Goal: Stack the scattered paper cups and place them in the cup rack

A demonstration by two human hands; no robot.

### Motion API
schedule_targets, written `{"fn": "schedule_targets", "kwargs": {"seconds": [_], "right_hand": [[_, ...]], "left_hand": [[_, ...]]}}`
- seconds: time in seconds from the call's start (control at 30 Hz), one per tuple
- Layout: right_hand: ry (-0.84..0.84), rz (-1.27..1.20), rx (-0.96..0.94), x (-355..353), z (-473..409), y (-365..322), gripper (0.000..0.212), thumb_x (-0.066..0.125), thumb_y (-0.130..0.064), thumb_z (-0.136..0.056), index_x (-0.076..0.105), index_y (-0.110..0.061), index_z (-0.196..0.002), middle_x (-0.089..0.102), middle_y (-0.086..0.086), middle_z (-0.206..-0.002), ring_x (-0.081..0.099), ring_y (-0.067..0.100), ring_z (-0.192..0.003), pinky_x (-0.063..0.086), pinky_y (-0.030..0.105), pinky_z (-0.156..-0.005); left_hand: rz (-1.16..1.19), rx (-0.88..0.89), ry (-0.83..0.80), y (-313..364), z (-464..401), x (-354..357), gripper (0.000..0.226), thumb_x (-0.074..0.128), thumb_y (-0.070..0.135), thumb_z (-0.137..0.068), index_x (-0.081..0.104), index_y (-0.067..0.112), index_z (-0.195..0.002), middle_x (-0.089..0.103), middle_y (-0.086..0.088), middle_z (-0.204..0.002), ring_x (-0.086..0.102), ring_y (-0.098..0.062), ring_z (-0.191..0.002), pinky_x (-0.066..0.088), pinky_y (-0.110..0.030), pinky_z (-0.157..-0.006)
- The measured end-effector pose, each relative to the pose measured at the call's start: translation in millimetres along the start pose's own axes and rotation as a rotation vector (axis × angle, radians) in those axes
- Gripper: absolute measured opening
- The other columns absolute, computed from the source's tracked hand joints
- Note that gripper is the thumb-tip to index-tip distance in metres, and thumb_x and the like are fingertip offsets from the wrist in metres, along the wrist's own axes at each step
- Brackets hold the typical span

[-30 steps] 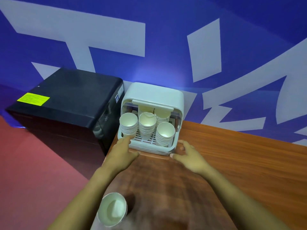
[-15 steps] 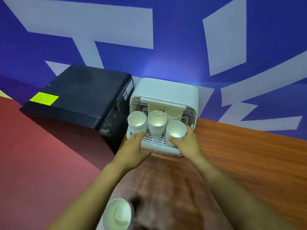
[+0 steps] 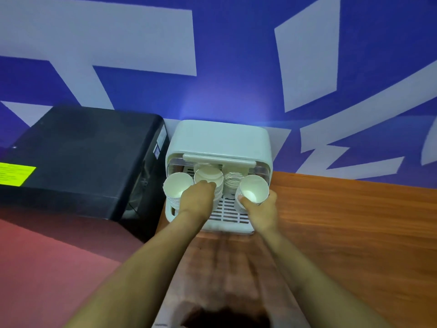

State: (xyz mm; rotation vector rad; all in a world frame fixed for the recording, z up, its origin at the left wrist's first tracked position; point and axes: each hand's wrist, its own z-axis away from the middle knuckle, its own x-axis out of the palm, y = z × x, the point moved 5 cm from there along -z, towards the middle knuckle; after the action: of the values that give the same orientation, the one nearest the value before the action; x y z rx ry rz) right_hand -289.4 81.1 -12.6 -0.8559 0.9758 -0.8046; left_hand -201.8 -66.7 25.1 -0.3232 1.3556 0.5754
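Your two hands are now inside the cup rack [image 3: 220, 140], the white lidded box at the table's [image 3: 354, 221] far left corner, beside the black cabinet [image 3: 82, 157]; a second ago both hands rested on its front lip, so the reach has gone from steadying the rack to handling the stacks themselves. Your right hand [image 3: 261, 210] wraps the right front stack [image 3: 252, 191], thumb on its near wall and fingers curled round the far side; half a second ago it was just closing there, and the grasp now looks settled. Your left hand [image 3: 197, 197] has moved forward between the left front stack [image 3: 177, 188] and the middle stack [image 3: 208, 177]; its fingertips press against the middle stack's near wall, but whether they pinch it or merely push cannot be told, since the hand's back hides them. A further stack [image 3: 233, 179] stands behind, under the raised lid. The loose cup seen earlier near your left forearm has left the view as your head tilted up. Judged from this, the stacks are racked and being seated or straightened, while that cup probably remains to be added.
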Motion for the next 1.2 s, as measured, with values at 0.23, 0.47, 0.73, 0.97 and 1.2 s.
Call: {"fn": "schedule_targets", "kwargs": {"seconds": [0.23,0.47,0.73,0.97,1.2], "right_hand": [[0.083,-0.055,0.069,8.8,-10.4,3.0,0.079,0.082,-0.029,-0.070,0.038,-0.003,-0.130,0.055,0.011,-0.122,0.055,0.024,-0.105,0.046,0.031,-0.085],[-0.003,0.023,0.091,-3.2,-0.9,9.2,0.086,0.079,-0.034,-0.071,0.033,-0.012,-0.141,0.046,0.009,-0.138,0.054,0.031,-0.118,0.046,0.049,-0.098],[-0.523,0.227,-0.007,-14.6,77.5,14.0,0.041,0.075,-0.013,-0.077,0.056,-0.020,-0.113,0.058,0.004,-0.101,0.056,0.013,-0.084,0.044,0.022,-0.076],[-0.843,0.583,-0.169,5.9,157.1,57.3,0.061,0.072,0.000,-0.075,0.048,-0.019,-0.128,0.048,0.000,-0.105,0.044,0.001,-0.070,0.039,0.007,-0.067],[-0.931,0.740,-0.324,32.4,211.2,83.0,0.087,0.080,-0.020,-0.066,0.037,-0.028,-0.141,0.041,-0.007,-0.139,0.046,0.008,-0.118,0.035,0.013,-0.098]], "left_hand": [[-0.023,0.026,-0.014,1.6,-4.3,3.8,0.032,0.049,0.000,-0.088,0.053,0.012,-0.118,0.057,-0.011,-0.114,0.061,-0.032,-0.100,0.047,-0.036,-0.073],[0.130,0.058,-0.069,-0.7,8.8,-9.1,0.037,0.051,0.015,-0.091,0.046,0.014,-0.128,0.051,-0.010,-0.122,0.058,-0.032,-0.102,0.044,-0.036,-0.073],[0.511,0.187,-0.004,-41.0,94.4,-26.8,0.046,0.062,0.025,-0.084,0.048,0.035,-0.126,0.051,0.014,-0.119,0.055,-0.009,-0.099,0.049,-0.033,-0.084],[0.529,0.202,-0.178,-95.0,176.8,38.9,0.041,0.067,0.016,-0.077,0.054,0.034,-0.111,0.056,0.015,-0.102,0.059,-0.011,-0.093,0.050,-0.031,-0.080],[0.641,0.341,-0.343,-98.2,235.0,92.6,0.077,0.071,0.031,-0.064,0.040,0.043,-0.134,0.047,0.028,-0.130,0.046,0.004,-0.120,0.042,-0.024,-0.099]]}}
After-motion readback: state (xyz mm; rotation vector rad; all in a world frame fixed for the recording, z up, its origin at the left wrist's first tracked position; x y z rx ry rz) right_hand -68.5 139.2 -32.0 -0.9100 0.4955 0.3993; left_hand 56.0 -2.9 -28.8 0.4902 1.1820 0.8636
